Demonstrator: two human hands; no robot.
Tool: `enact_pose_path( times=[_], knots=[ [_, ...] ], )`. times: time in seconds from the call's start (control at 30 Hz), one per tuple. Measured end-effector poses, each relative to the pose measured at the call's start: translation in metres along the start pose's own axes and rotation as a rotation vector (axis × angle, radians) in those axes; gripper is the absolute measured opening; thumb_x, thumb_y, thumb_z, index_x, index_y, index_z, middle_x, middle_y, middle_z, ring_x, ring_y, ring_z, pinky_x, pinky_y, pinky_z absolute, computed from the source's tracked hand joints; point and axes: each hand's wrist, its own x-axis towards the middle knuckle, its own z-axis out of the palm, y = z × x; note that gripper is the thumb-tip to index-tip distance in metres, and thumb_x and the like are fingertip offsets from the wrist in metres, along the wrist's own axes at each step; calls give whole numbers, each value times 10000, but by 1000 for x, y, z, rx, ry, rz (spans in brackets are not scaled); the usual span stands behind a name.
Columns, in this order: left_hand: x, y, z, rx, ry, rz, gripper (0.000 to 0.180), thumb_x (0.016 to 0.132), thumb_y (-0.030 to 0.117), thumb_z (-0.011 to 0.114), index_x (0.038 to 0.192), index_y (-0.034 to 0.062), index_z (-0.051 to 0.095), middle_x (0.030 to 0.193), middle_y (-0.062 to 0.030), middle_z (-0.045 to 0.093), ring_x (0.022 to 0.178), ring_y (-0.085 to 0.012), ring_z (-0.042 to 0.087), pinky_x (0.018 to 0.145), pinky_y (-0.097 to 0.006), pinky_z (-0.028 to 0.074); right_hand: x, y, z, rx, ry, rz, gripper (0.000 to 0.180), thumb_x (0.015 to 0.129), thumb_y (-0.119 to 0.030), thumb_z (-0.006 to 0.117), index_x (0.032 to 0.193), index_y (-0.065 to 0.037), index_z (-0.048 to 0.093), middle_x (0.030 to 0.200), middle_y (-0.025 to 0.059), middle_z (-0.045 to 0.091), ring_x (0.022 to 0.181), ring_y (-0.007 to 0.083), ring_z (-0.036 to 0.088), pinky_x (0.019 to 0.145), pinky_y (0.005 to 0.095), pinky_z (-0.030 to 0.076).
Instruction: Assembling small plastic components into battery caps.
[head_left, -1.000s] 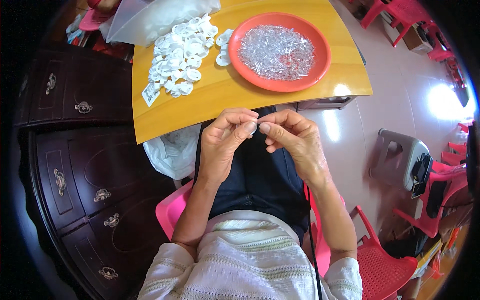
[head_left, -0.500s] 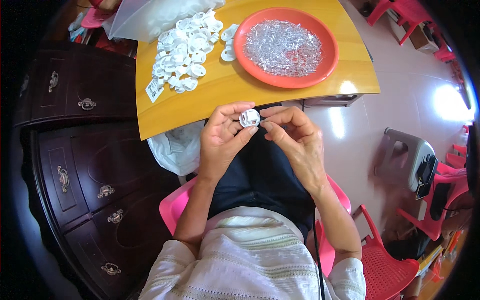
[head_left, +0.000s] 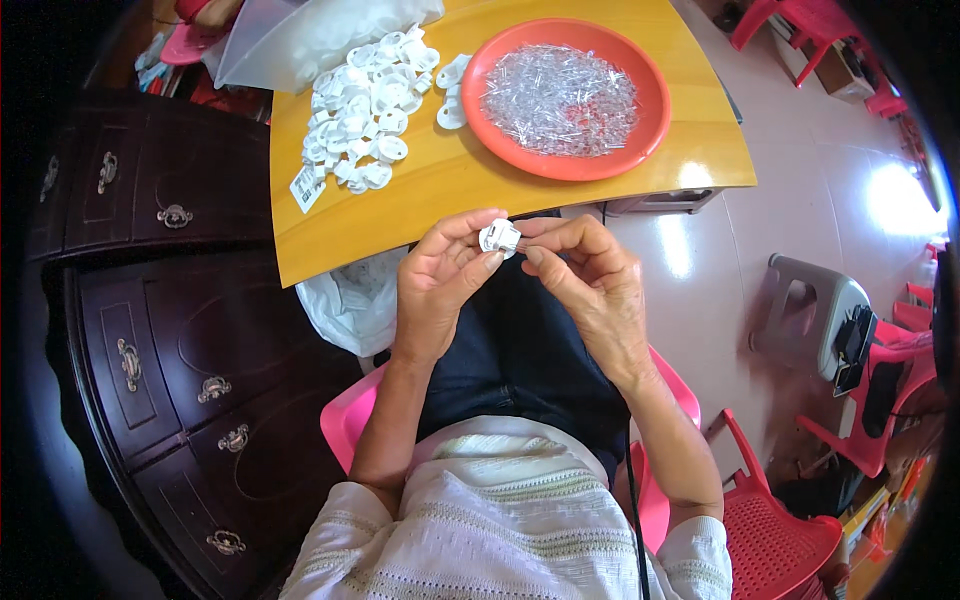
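Observation:
Over my lap, just off the table's near edge, my left hand (head_left: 432,290) pinches a small round white plastic part (head_left: 499,238) between thumb and fingers. The part is tilted, with a raised block on its face. My right hand (head_left: 600,280) meets its right side, thumb and forefinger pressed together; whatever lies between those fingertips is too small to make out. On the table, a red-orange plate (head_left: 560,170) holds a heap of thin clear plastic pins (head_left: 560,100). A pile of similar white parts (head_left: 365,110) lies to its left, with a few loose white parts (head_left: 452,105) between.
A translucent container (head_left: 300,45) with white contents stands at the far left of the wooden table (head_left: 430,205). A printed label (head_left: 306,188) lies by the pile. Below hangs a white plastic bag (head_left: 355,305). Dark drawers (head_left: 190,330) stand left; a grey stool (head_left: 815,310) stands right.
The white part has turned in my left fingers, so its raised block now faces more to the right. My right fingertips stay close against it.

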Motion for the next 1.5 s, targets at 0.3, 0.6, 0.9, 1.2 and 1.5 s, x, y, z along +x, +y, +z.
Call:
enact_pose_path(
  times=[0.3,0.6,0.9,1.2,1.5],
  knots=[
    [-3,-6,-4,-48,-8,-64,387,927,-11,559,1311,-18,518,1295,-156,562,1141,-183,567,949,-325,487,-2,0,1,-71,-29,-54,97,859,-9,654,943,28,624,1049,101,675,867,119,648,752,259,548],
    [-1,-5,-1,10,-35,-29,400,938,-10,544,1336,-15,501,1313,-165,549,1158,-199,562,951,-331,492,-1,-7,1,-305,-6,-169,97,846,-11,660,935,10,626,999,103,669,840,169,680,692,277,575],
    [-2,-4,2,-29,-69,-36,418,957,20,532,1369,5,465,1311,-161,532,1166,-189,546,996,-343,465,-3,-12,2,-367,14,-197,86,844,-10,663,923,10,639,930,93,685,797,156,679,657,271,568],
    [-2,-4,6,-103,-61,-57,346,965,52,530,1299,-3,456,1269,-175,548,1134,-189,563,984,-350,476,-6,-10,3,-320,26,-160,70,849,-9,662,906,19,632,914,96,689,804,153,678,667,267,565],
    [-4,-2,7,-53,-45,-33,332,961,59,546,1279,-15,487,1248,-176,572,1130,-190,570,974,-351,483,-8,-16,5,-347,29,-149,61,850,-10,658,893,21,627,898,99,696,798,154,679,661,271,567]
  ],
)
